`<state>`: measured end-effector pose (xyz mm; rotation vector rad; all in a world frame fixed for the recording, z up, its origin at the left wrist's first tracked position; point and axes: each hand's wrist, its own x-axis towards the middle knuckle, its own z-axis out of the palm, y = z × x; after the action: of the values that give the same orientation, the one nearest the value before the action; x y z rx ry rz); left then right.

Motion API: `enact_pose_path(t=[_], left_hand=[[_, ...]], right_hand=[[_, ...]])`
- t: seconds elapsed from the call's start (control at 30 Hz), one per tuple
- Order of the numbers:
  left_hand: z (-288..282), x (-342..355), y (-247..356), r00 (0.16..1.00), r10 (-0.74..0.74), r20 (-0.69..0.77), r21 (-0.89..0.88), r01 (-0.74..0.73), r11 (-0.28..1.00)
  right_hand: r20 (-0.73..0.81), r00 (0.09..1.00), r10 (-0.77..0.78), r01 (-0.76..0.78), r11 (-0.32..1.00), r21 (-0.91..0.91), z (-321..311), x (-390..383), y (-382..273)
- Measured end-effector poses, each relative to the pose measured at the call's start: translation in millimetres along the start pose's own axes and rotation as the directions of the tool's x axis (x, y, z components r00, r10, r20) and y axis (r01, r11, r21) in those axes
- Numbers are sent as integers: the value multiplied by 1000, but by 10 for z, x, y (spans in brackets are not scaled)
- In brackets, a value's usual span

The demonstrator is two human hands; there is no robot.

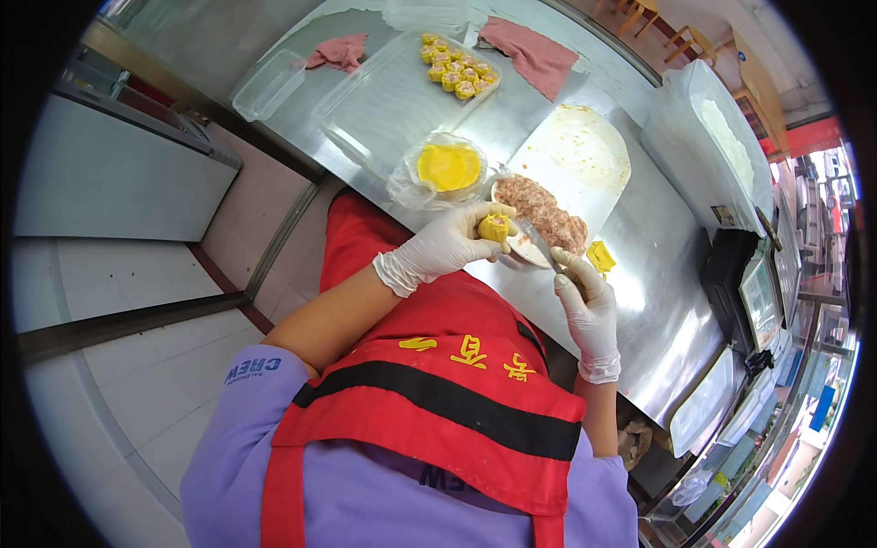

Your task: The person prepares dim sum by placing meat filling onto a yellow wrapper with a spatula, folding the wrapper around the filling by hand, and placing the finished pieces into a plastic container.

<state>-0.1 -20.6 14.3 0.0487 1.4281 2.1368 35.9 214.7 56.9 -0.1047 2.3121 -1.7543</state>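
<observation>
My gloved left hand (pixel 452 239) is closed around a yellow-wrapped dumpling (pixel 494 228) with a pleated top. My gloved right hand (pixel 585 301) grips a metal spreading blade (pixel 536 243), its tip beside the dumpling. Just beyond both hands, a heap of pinkish minced filling (pixel 539 203) lies at the near end of a white board (pixel 594 137). A stack of round yellow wrappers (pixel 449 167) sits in clear plastic left of the board. A loose yellow piece (pixel 600 258) lies right of the filling.
A clear tray (pixel 361 119) holds several finished dumplings (pixel 457 68) at the back. Pink cloths (pixel 528 55) and a clear container (pixel 268 87) are on the steel table (pixel 653 301). A large translucent bin (pixel 694 155) and a dark device (pixel 731 283) stand at the right.
</observation>
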Motion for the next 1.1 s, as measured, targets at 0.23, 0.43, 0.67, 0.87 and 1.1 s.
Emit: enact_pose_path(t=[0.23, 0.43, 0.67, 0.87, 1.1], left_hand=[[-30, -1, -37, 995, 70, -78, 70, -64, 995], [81, 27, -8, 978, 157, -135, 187, -130, 974], [105, 64, -130, 879, 443, -179, 481, -315, 818], [130, 99, -128, 753, 631, -187, 534, -461, 709], [199, 44, -29, 770, 619, -156, 478, -490, 729]], right_hand=[[-3, 998, -58, 58, 993, -99, 110, 12, -25], [16, 977, -213, 211, 951, -226, 135, 27, 36], [78, 967, -243, 253, 880, -401, 189, 37, -132], [55, 931, -360, 352, 852, -388, 144, 14, -238], [73, 960, -271, 279, 889, -362, 3, -33, -321]])
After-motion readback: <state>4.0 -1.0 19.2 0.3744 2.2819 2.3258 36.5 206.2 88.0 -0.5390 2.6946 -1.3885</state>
